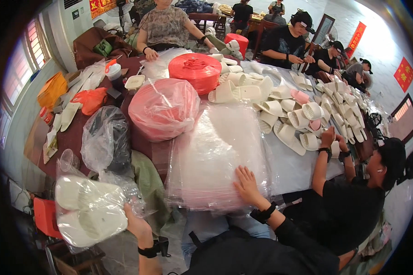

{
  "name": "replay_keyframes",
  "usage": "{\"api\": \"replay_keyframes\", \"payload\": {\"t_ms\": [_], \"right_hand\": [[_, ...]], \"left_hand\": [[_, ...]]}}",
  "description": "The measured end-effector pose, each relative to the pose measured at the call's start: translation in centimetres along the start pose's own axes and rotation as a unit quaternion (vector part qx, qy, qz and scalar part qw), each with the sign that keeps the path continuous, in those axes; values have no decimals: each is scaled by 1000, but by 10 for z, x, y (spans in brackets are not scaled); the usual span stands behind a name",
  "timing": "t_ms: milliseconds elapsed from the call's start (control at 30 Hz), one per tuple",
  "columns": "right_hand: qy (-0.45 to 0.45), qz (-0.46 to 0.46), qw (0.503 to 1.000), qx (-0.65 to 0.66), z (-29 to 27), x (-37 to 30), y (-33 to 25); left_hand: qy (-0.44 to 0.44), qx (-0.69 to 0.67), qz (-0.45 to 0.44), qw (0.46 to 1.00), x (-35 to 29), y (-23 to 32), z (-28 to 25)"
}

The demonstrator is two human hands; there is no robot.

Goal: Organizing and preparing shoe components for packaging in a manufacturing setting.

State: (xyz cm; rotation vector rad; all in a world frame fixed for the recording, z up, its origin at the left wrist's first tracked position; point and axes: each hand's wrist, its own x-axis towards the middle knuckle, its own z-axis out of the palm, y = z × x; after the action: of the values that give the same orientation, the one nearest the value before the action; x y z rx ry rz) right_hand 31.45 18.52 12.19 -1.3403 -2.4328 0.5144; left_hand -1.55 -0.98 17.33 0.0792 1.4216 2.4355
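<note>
My left hand (138, 225) is closed on the edge of a clear plastic bag with a pair of cream slippers (89, 215) inside. It holds this bagged pair out past the near left side of the table, and the fingertips are partly hidden by the bag. Spread-fingered, my right hand (248, 184) rests on the near right part of a thick stack of clear plastic bags (211, 151) with pinkish edges. Just beyond the stack lie a pink roll wrapped in clear plastic (163, 110) and a red roll of plastic twine (195, 73).
Loose cream slippers (287, 133) are heaped on the right, where a co-worker in black (353, 192) handles one. A bagged dark bundle (105, 137), a clear cup (69, 160) and an orange bag (89, 100) occupy the left. A red stool (47, 217) stands below. Another person (165, 27) sits opposite.
</note>
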Motion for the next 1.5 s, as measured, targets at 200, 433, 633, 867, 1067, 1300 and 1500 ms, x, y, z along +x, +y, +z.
{"api": "replay_keyframes", "payload": {"t_ms": [200,433,633,867,1067,1300,1500], "right_hand": [[-20,-7,1000,18,5,0,-11],[-12,-3,1000,-1,1,-2,-1],[-27,-27,999,10,13,-1,-9],[-30,-41,999,-6,11,-1,8],[-19,-44,999,-7,11,4,-5],[-27,-13,1000,-8,1,2,9],[-3,-2,1000,-6,9,5,1]], "left_hand": [[34,133,-59,989,26,-109,-120],[61,164,-72,982,2,-126,-92],[92,110,-70,987,34,-153,-139],[-23,82,-356,931,18,-132,-124],[-56,221,-429,874,35,-88,-131],[-79,104,-433,892,49,-50,-81],[54,131,-394,908,81,-43,-102]]}}
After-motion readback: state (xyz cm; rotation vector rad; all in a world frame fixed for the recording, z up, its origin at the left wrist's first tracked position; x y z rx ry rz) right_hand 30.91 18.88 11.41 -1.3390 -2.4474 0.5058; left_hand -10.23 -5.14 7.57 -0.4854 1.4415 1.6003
